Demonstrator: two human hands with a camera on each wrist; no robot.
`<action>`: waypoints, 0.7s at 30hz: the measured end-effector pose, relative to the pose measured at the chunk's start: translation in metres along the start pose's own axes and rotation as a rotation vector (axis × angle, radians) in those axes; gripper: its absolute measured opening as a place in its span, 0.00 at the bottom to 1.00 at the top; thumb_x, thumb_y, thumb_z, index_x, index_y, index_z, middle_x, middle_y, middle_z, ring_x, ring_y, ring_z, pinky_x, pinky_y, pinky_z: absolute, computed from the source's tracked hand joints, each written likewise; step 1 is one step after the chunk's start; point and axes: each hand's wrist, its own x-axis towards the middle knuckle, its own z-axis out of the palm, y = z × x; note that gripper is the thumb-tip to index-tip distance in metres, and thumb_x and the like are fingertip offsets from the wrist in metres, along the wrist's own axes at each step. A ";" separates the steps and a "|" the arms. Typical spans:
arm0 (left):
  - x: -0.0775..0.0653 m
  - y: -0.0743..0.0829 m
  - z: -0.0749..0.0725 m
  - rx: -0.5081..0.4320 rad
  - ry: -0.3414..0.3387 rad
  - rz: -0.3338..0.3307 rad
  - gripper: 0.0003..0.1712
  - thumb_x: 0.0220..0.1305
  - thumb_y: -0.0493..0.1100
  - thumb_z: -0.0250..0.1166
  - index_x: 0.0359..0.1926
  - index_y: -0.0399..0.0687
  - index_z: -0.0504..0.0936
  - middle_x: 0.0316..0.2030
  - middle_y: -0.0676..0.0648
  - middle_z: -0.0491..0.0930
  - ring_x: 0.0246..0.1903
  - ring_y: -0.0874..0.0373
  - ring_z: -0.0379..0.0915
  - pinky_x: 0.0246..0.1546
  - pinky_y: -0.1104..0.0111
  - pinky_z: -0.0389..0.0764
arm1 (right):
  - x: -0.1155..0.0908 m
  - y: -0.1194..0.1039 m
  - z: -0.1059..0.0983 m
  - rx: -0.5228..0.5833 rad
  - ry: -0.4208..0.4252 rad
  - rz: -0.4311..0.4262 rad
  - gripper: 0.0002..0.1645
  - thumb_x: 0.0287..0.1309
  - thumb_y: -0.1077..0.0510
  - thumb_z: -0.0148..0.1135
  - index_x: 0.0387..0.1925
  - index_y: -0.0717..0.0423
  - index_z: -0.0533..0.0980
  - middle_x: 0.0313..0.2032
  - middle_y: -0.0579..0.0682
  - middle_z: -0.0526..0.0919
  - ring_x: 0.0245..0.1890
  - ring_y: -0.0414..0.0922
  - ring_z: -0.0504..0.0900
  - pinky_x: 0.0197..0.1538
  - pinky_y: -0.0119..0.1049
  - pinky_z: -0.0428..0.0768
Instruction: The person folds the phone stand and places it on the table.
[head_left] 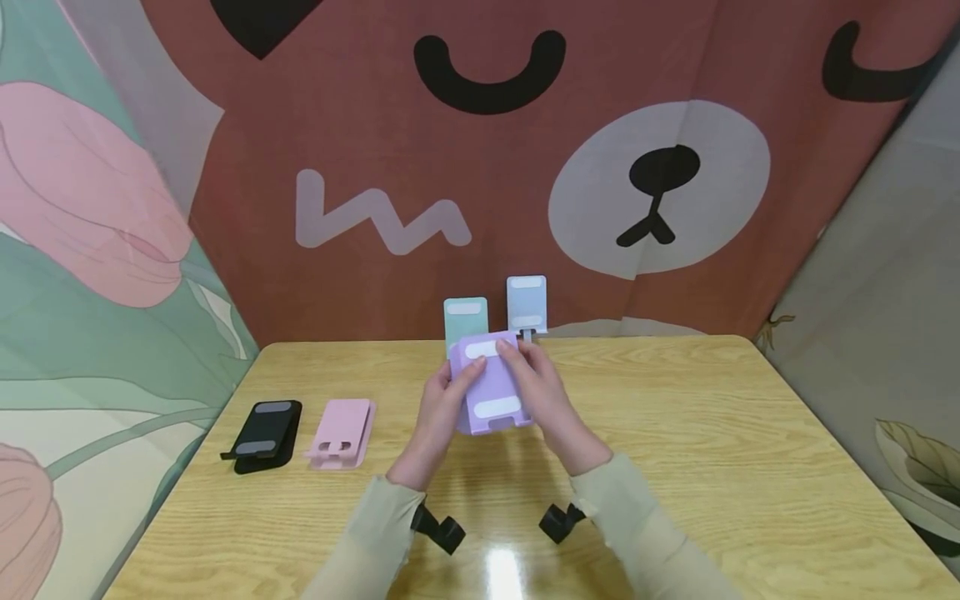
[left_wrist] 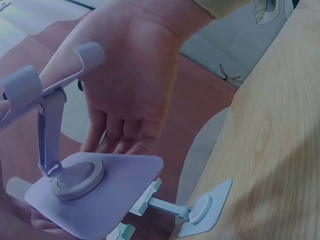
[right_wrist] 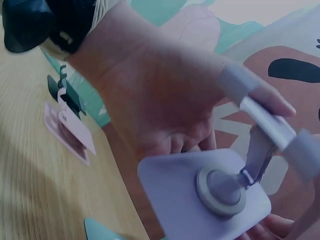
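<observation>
Basically, the purple stand (head_left: 492, 385) is above tabletop (head_left: 675, 467), betw. L hand (head_left: 437, 410) & R hand (head_left: 551, 402), equally near. Each grip pinches one side, thumb in front; long axis approx. up-down in head view.

Purple stand (head_left: 491, 385), white pads (head_left: 497, 407); teal stand (head_left: 466, 322); blue stand (head_left: 527, 302); pink stand (head_left: 343, 423); black stand (head_left: 268, 427); wood-grained table (head_left: 675, 433); brown bear-patterned backdrop (head_left: 495, 167).

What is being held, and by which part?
A purple stand: left hand and right hand grip its opposite sides, thumbs on the face with white strips.
</observation>
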 end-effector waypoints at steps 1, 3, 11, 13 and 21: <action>0.000 0.001 0.000 -0.002 -0.003 -0.003 0.33 0.69 0.59 0.63 0.60 0.37 0.76 0.42 0.40 0.82 0.38 0.53 0.80 0.38 0.64 0.81 | 0.001 0.000 -0.001 -0.007 -0.019 0.014 0.39 0.69 0.33 0.56 0.67 0.57 0.70 0.49 0.58 0.79 0.43 0.51 0.79 0.41 0.40 0.80; -0.001 0.002 0.000 -0.005 -0.006 -0.014 0.33 0.69 0.59 0.63 0.60 0.37 0.75 0.42 0.40 0.81 0.37 0.53 0.79 0.37 0.64 0.81 | 0.002 0.001 -0.002 -0.016 -0.057 0.041 0.41 0.69 0.30 0.53 0.65 0.56 0.72 0.44 0.58 0.80 0.39 0.50 0.80 0.38 0.39 0.80; -0.001 0.003 0.001 -0.002 0.017 -0.024 0.34 0.69 0.59 0.62 0.59 0.33 0.72 0.41 0.40 0.80 0.36 0.54 0.78 0.36 0.66 0.80 | 0.002 0.003 -0.003 -0.036 -0.129 0.030 0.43 0.70 0.26 0.46 0.55 0.61 0.74 0.35 0.57 0.81 0.31 0.48 0.81 0.31 0.38 0.81; -0.002 0.003 0.001 -0.002 0.021 -0.017 0.33 0.70 0.59 0.61 0.58 0.33 0.72 0.41 0.40 0.81 0.36 0.54 0.78 0.35 0.66 0.80 | 0.002 0.004 -0.002 -0.043 -0.117 0.016 0.43 0.70 0.27 0.46 0.56 0.62 0.74 0.35 0.57 0.81 0.31 0.48 0.81 0.30 0.38 0.81; -0.002 0.000 0.005 -0.010 0.062 0.014 0.29 0.71 0.56 0.61 0.53 0.32 0.74 0.36 0.41 0.81 0.31 0.56 0.79 0.30 0.66 0.81 | 0.000 0.006 0.001 -0.085 -0.052 0.009 0.46 0.70 0.26 0.46 0.61 0.63 0.73 0.38 0.58 0.82 0.33 0.50 0.81 0.32 0.39 0.82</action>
